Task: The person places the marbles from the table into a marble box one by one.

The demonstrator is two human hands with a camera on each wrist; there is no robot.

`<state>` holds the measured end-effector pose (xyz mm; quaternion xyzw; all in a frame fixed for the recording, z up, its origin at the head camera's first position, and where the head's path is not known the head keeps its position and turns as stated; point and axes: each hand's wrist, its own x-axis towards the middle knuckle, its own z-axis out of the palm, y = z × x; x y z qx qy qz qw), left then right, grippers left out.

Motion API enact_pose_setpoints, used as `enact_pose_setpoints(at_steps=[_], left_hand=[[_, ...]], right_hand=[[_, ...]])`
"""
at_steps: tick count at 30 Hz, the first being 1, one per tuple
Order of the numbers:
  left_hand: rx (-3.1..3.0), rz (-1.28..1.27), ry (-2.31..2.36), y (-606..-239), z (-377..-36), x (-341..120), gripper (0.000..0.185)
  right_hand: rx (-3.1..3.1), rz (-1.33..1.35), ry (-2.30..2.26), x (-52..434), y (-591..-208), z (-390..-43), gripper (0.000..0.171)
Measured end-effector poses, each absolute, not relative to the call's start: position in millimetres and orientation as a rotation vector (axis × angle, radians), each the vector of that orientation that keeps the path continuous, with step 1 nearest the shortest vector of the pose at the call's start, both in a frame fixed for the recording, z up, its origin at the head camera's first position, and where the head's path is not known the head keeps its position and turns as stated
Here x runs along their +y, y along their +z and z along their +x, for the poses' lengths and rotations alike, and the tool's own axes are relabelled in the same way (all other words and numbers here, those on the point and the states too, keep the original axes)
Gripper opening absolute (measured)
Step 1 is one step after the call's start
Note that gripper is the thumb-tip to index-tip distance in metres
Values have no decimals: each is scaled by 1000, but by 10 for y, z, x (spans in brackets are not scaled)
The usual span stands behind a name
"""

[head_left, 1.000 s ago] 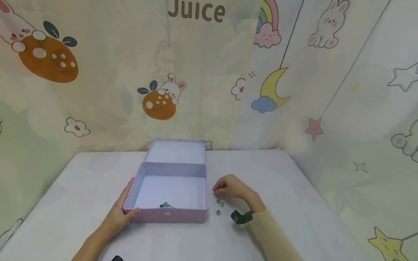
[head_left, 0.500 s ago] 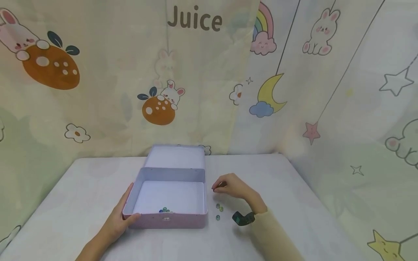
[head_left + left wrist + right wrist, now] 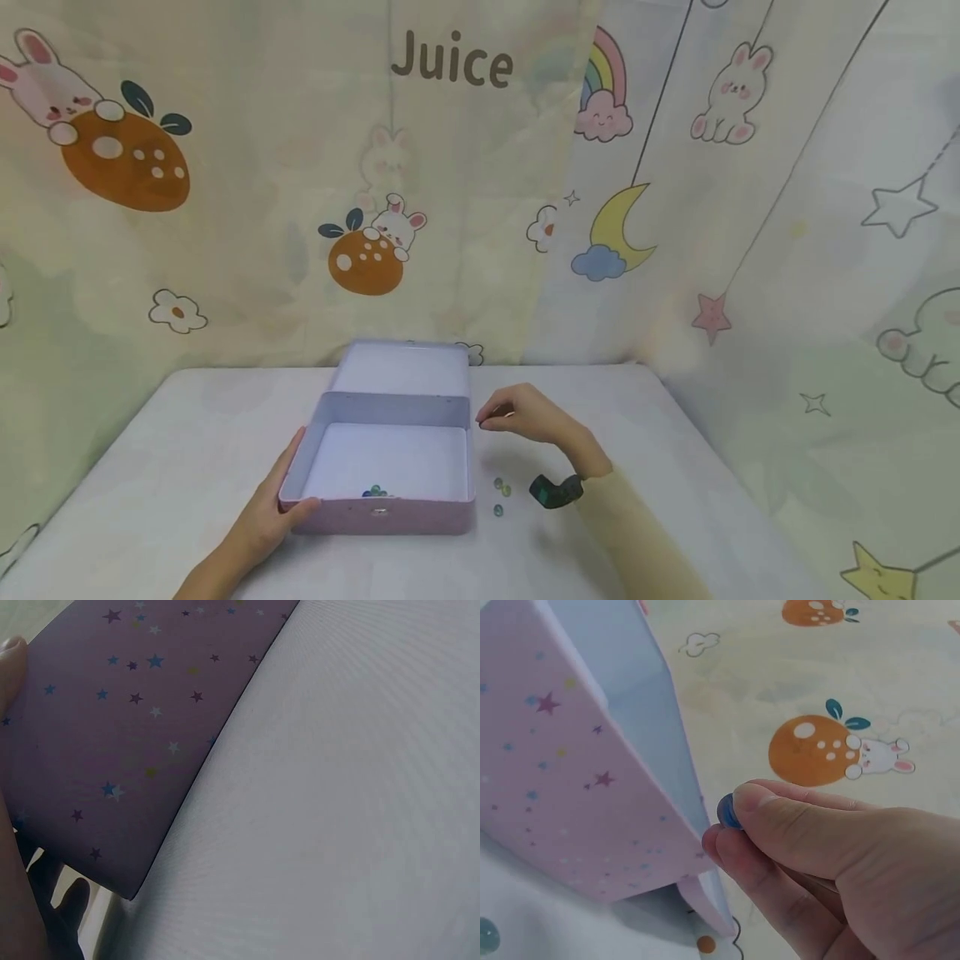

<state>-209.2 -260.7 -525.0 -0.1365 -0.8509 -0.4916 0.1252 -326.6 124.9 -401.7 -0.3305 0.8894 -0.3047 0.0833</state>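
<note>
A pink tin box point(image 3: 420, 518) with a star pattern sits on the table, its lid point(image 3: 401, 369) folded back. Several glass marbles point(image 3: 376, 491) lie inside against the front wall. My left hand point(image 3: 258, 518) grips the front left corner, thumb on the front and fingers along the left side; the left wrist view shows the starred wall point(image 3: 142, 720). Between thumb and fingertips my right hand point(image 3: 528, 417) pinches a blue marble point(image 3: 727, 812), raised just beside the box's right rim. On the table right of the box lie 3 greenish marbles point(image 3: 498, 510).
A white cloth covers the table point(image 3: 637, 433). Behind and at the sides hang printed curtains point(image 3: 480, 208) with rabbits, oranges and stars. A dark wrist device point(image 3: 556, 492) is strapped on the right wrist.
My right hand has risen from the table with the marble and moved left toward the box's rim. The left hand stays on the box. The head view has tilted up slightly.
</note>
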Motion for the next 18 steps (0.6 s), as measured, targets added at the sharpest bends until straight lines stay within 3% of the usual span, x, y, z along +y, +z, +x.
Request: enact_pose_setpoints(at_steps=[18], left_hand=[[-2455, -446, -1444, -5266, -2149, -2656, 93]], right_hand=[[2522, -1124, -691, 665, -3899, -3623, 16]])
